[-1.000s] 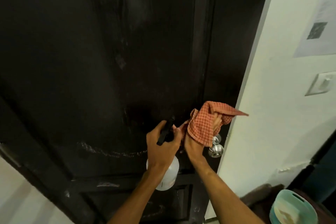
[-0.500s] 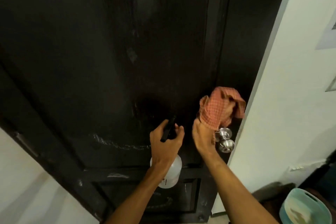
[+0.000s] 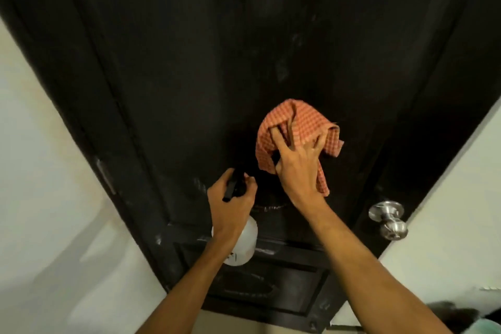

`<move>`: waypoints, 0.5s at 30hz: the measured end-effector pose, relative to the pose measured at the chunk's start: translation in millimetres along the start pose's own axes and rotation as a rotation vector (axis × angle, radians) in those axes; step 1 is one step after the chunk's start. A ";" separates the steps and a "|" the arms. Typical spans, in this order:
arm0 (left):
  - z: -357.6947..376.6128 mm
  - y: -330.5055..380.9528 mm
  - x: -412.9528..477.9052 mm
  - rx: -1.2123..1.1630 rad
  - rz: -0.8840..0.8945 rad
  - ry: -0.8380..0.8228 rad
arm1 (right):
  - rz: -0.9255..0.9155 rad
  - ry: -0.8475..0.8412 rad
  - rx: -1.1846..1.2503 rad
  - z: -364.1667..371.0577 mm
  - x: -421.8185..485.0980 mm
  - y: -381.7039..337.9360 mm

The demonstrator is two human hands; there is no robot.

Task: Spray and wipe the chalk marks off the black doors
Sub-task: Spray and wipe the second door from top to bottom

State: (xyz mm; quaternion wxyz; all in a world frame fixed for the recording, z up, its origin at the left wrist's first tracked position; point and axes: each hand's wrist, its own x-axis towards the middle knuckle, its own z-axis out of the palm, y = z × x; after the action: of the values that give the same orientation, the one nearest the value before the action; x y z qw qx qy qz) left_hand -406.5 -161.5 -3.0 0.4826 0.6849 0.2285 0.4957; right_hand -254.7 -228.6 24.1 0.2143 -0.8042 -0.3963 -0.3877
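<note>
- At mid-frame, flat against black door: right grip, fingers spread, tips hooked into folds of checked cloth, pressing it to panel.
- Lower, just left: left grip curled round black trigger of white spray bottle.
- Beside left grip: faint chalk marks.
- Lower right: silver door knob, untouched.
</note>
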 end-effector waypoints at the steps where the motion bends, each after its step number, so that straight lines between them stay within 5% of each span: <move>1: -7.3 -3.0 4.0 -0.005 -0.008 0.012 | -0.005 -0.026 -0.025 3.6 -0.5 -10.7; 6: -58.0 -28.8 15.4 0.028 -0.020 0.107 | -0.510 -0.520 -0.176 46.2 -79.3 -37.4; 12: -103.0 -63.9 22.0 0.090 -0.108 0.176 | -0.342 -0.169 -0.201 47.7 9.3 -81.3; 15: -122.0 -81.2 23.2 0.056 -0.189 0.173 | -0.563 -0.276 -0.245 75.5 -29.4 -100.7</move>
State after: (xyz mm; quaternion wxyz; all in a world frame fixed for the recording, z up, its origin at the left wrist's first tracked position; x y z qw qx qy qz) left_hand -493.4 -55.2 -59.2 0.4863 0.6282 0.3464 0.4988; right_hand -312.7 -133.4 -41.4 -0.0552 -0.7279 -0.5787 -0.3637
